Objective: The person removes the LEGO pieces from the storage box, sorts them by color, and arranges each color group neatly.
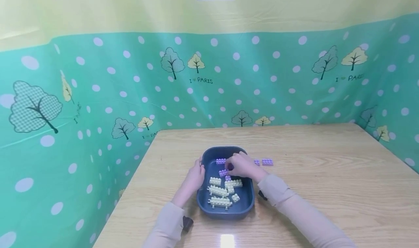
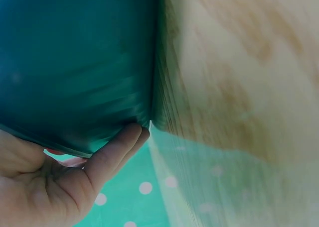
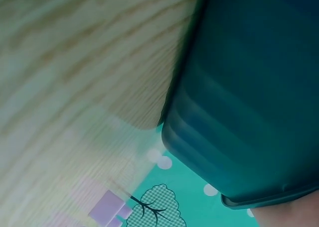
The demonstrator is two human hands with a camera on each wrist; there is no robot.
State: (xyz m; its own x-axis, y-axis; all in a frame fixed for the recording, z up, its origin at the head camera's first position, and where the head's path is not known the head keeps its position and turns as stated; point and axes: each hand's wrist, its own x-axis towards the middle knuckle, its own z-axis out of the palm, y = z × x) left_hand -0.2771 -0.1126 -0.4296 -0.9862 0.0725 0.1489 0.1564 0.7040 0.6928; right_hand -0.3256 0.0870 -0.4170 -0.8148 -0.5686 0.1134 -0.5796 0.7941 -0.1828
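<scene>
A dark blue rectangular bin (image 1: 226, 211) stands on the wooden table. My left hand (image 1: 195, 177) holds its left side; in the left wrist view, fingers (image 2: 112, 160) lie along the outer wall below the rim. My right hand (image 1: 241, 165) reaches over the right rim, fingers bent down among purple toy bricks (image 1: 223, 172). Whether a brick is between those fingertips is hidden. Nearer me in the bin lie cream bricks (image 1: 215, 181) and two cream pieces with small side pegs (image 1: 220, 202). In the right wrist view, only a bit of the right hand (image 3: 289, 212) shows past the rim.
Two purple bricks (image 1: 267, 162) lie on the table (image 1: 311, 168) just right of the bin. A green and yellow patterned cloth (image 1: 226, 66) hangs behind and along the sides of the table.
</scene>
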